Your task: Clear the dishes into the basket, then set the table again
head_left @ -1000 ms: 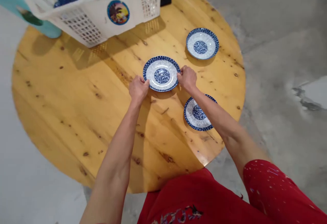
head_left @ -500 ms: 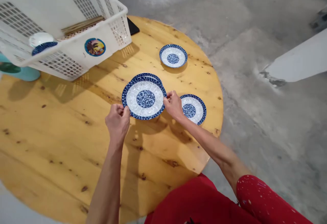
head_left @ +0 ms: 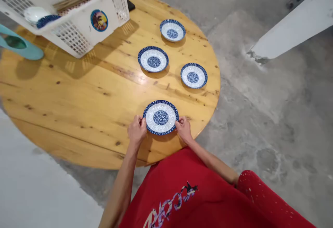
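Observation:
Between my two hands is a blue-and-white patterned plate, near the front edge of the round wooden table. My left hand pinches its left rim, and my right hand pinches the right rim. Whether the plate's underside touches the table I cannot tell. Farther back lie three similar plates: a middle plate, a far plate and a right-hand plate. None of these is touched by a hand.
A white plastic basket stands at the back left, with sticks, a white bowl and a blue-rimmed dish inside. Left of it is a teal object. A black item lies behind the basket's corner.
Both hands have drawn the held plate toward my body, away from the middle plate it overlapped before. The camera view has shifted, and the other plates stay on the table.

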The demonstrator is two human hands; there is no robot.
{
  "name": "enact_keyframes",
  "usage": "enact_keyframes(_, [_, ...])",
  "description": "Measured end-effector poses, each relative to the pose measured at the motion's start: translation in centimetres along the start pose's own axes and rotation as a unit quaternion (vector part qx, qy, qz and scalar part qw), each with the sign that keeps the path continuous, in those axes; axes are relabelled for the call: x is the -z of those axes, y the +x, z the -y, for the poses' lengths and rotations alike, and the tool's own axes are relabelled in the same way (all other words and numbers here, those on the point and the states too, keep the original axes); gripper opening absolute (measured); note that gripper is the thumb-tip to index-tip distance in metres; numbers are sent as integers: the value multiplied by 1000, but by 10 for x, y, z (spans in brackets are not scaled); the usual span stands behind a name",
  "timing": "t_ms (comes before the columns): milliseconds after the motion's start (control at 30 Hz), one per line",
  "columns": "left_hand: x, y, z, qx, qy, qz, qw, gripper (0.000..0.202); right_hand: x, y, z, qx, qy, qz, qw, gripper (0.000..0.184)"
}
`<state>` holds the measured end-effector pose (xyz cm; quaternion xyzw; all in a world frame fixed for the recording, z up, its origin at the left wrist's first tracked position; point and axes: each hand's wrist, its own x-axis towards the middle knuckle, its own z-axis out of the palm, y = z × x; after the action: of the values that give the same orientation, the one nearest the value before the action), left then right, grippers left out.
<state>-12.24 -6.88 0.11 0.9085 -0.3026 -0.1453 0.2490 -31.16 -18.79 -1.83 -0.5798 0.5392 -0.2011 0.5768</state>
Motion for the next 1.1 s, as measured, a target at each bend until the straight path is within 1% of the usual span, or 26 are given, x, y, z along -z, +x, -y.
enact_keyframes(67, [3,-5,11,-7,6,6,1000,19,-9,-13,-6,-11,0,-6,1000,18])
enact_keyframes(167, [4,-8,19,-22,-11,10,1000,20,-16,-23,-10,-11,8,-15,1000,19])
enact_keyframes(267, [0,-9,21,-32,-32,13,999,21,-16,-25,-12,1,21,-28,999,20])
enact_keyframes(433, [-10,-10,21,-21,-42,14,999,23,-12,-22,-14,1,15,-39,999,20])
enact_keyframes(567, [-12,-8,20,-20,-55,12,998,20,-7,-19,-20,14,16,-18,1000,23])
enact_keyframes(767, [-18,-9,24,-9,-137,14,990,14,3,-12,-29,14,14,24,1000,26])
enact_keyframes(867, [-22,-13,26,-2,-165,21,986,18,5,-11,-28,11,20,35,999,27])
enact_keyframes(967, [-24,-17,26,-2,-168,36,985,24,4,-10,-27,8,16,47,999,27])
enact_keyframes(1100, [-25,-11,23,6,-150,38,988,26,-2,-3,-25,5,13,54,998,20])
